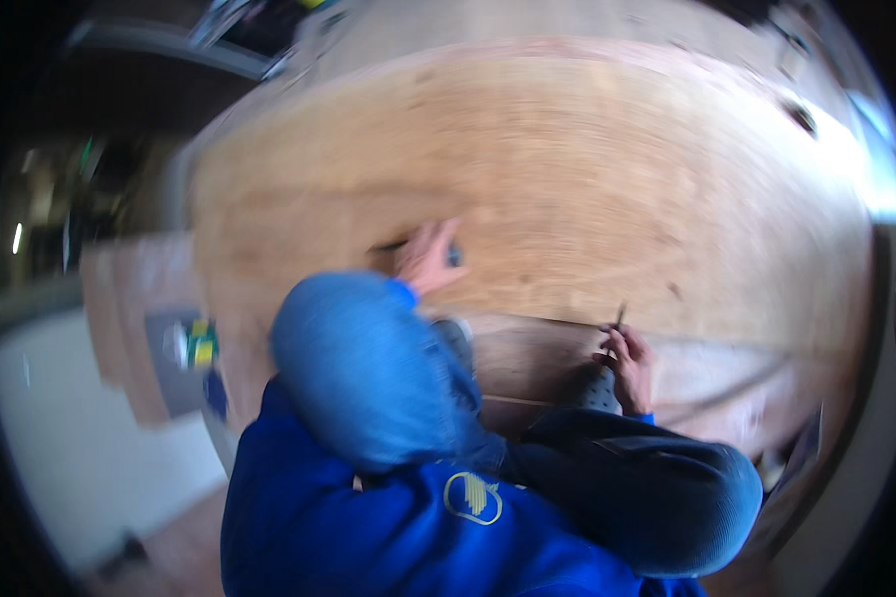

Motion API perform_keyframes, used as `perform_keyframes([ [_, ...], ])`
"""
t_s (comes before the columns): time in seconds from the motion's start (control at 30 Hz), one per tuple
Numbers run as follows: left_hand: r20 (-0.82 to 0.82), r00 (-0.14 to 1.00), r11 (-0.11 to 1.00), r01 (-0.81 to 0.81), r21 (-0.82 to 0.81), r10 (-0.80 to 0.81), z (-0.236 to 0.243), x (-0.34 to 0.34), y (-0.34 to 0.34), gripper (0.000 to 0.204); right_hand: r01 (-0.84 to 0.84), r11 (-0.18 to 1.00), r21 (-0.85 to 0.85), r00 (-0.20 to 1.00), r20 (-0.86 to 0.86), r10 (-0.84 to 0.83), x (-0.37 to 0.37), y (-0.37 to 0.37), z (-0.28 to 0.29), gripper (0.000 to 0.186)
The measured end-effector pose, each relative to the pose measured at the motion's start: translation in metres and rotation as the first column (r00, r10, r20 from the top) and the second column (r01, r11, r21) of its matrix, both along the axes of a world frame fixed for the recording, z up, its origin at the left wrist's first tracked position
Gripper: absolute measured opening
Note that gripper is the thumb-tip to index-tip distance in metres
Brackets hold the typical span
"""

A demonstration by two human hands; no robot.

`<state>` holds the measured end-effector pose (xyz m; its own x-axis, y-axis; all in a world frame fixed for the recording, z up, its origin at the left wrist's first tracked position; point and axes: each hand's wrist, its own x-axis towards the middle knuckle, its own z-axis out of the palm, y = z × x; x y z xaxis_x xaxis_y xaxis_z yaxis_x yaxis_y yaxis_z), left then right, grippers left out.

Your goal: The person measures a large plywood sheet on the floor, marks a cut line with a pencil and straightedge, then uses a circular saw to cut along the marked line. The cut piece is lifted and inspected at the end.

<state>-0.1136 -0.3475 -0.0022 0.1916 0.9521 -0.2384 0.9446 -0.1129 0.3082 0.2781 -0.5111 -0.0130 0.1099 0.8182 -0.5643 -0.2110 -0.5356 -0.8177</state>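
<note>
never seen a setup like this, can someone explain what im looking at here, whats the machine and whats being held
There is no machine arm here: a person works with two bare hands. The single picture comes from a wide fisheye camera worn on the head, looking down, so straight edges bend toward the rim. The person crouches in jeans and a blue top. In front lies a large light-brown board. The right hand holds a thin dark stick-like thing, its tip pointing away from the body. The left hand is over the board, with a small dark object at its fingers; blur hides whether it is gripped.
</note>
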Motion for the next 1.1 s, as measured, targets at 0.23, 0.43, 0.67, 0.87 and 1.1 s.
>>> perform_keyframes([
  [0.23,0.468,0.881,0.751,0.268,-0.603,0.061,0.009,0.063,-0.064,0.049,-0.344,0.917,0.2,0.877,-0.279,0.39,-0.009,0.015,0.05,0.022],
  [0.43,0.106,0.988,0.927,-0.07,-0.369,0.116,-0.013,0.118,-0.096,0.047,-0.331,0.94,0.076,0.861,-0.384,0.334,0.016,0.018,0.049,0.01],
  [0.67,0.042,0.96,0.933,-0.258,-0.251,0.277,-0.031,0.09,-0.13,0.045,-0.408,0.888,0.211,0.875,-0.186,0.446,0.03,0.015,0.053,0.029],
  [0.87,-0.032,0.905,0.889,-0.423,-0.174,0.424,-0.062,-0.012,-0.198,0.044,-0.159,0.987,0.002,0.985,-0.064,0.159,0.102,-0.006,0.036,0.042],
  [1.1,-0.174,0.798,0.795,-0.598,-0.104,0.577,-0.048,-0.132,-0.311,0.042,0.276,0.939,-0.205,0.96,0.023,-0.278,0.202,-0.079,-0.017,0.038],
])
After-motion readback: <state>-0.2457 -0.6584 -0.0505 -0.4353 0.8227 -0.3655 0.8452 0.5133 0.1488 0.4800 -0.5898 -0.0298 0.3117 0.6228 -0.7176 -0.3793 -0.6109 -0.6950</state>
